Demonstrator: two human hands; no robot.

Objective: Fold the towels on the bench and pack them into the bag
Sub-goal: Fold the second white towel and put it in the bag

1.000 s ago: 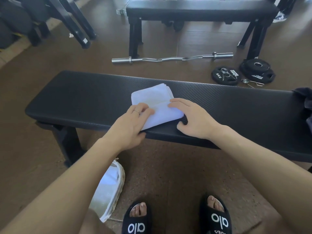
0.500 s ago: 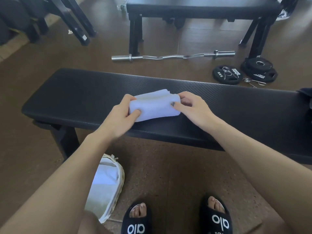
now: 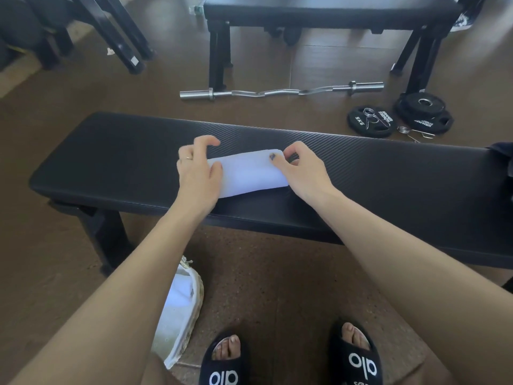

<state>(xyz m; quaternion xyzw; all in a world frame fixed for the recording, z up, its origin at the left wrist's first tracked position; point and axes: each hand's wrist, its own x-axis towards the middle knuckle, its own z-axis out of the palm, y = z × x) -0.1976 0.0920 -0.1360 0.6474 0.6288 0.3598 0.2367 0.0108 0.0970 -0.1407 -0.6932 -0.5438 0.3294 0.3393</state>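
A white towel (image 3: 249, 173) lies folded into a narrow band across the middle of the black bench (image 3: 111, 162). My left hand (image 3: 197, 173) covers its left end, thumb resting on the cloth, fingers loosely curled and lifted above the far edge. At the right end, my right hand (image 3: 299, 170) pinches the towel, thumb on top and fingers curled behind it. The white bag (image 3: 180, 315) stands open on the floor below my left forearm, with a white towel inside.
A dark cloth (image 3: 499, 162) lies at the bench's right end. Beyond the bench, a curl bar (image 3: 277, 91) and weight plates (image 3: 399, 118) lie on the floor in front of a second bench (image 3: 327, 9). My sandalled feet (image 3: 291, 359) are below.
Both hands lifted the towel's near edge and folded it away from me, then laid it down as a narrower band. My left fingers have come off the cloth.
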